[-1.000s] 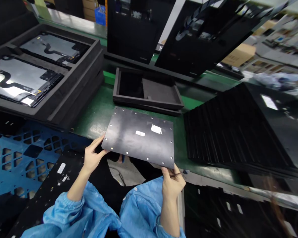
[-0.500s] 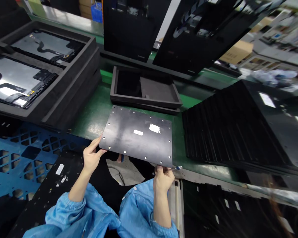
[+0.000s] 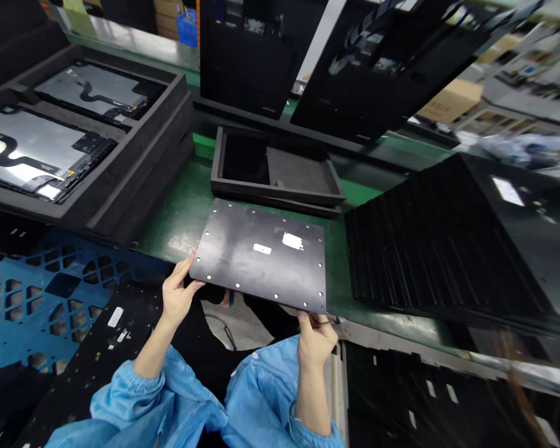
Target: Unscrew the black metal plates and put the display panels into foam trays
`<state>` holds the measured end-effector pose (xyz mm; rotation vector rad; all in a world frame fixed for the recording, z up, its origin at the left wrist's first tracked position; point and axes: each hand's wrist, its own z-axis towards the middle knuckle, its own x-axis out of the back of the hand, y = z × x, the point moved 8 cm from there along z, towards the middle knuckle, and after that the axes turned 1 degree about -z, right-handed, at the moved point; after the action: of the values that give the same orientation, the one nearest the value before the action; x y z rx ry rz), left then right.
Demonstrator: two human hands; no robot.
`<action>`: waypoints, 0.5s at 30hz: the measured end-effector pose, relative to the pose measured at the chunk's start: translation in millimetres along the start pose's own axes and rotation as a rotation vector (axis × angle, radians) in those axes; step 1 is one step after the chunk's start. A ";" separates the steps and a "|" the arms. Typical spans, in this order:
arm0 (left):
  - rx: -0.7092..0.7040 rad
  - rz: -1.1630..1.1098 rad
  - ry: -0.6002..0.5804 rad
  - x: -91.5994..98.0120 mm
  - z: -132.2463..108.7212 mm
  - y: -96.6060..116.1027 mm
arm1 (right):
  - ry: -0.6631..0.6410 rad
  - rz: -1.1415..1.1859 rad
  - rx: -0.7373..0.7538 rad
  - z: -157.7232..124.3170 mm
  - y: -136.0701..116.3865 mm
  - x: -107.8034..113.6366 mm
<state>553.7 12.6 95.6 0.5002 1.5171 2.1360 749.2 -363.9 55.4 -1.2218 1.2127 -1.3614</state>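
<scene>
Two hands (image 3: 177, 298) (image 3: 315, 342), dark plate (image 3: 242, 264) held between them, gripped at both near corners

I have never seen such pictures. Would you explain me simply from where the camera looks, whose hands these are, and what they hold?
There is no machine: these are one person's bare hands, seen by a camera worn on the head, looking forward and down. The left hand and right hand grip a dark plate near its two closer corners. A thin object also sticks out from the right hand; I cannot tell what. Beyond the plate, on the green table, sits a dark tray. At left, a foam tray holds silvery panels.
</scene>
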 end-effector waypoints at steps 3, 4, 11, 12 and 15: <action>-0.007 0.019 -0.009 0.9 2.0 2.2 | 0.013 -0.028 0.014 0.8 1.9 2.6; -0.010 0.025 -0.012 1.3 2.5 3.2 | 0.017 -0.040 0.021 1.6 2.6 3.7; -0.027 0.026 -0.025 0.8 4.2 6.4 | 0.045 -0.080 0.086 1.6 2.3 8.9; -0.027 0.023 -0.028 0.4 4.1 5.7 | 0.057 -0.083 0.091 0.6 2.4 9.5; -0.012 0.034 -0.034 0.4 3.3 1.9 | 0.078 -0.072 0.077 -0.6 4.5 11.7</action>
<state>554.9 14.9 98.5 0.5583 1.4868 2.1500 747.6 -375.9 52.1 -1.1773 1.1683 -1.5070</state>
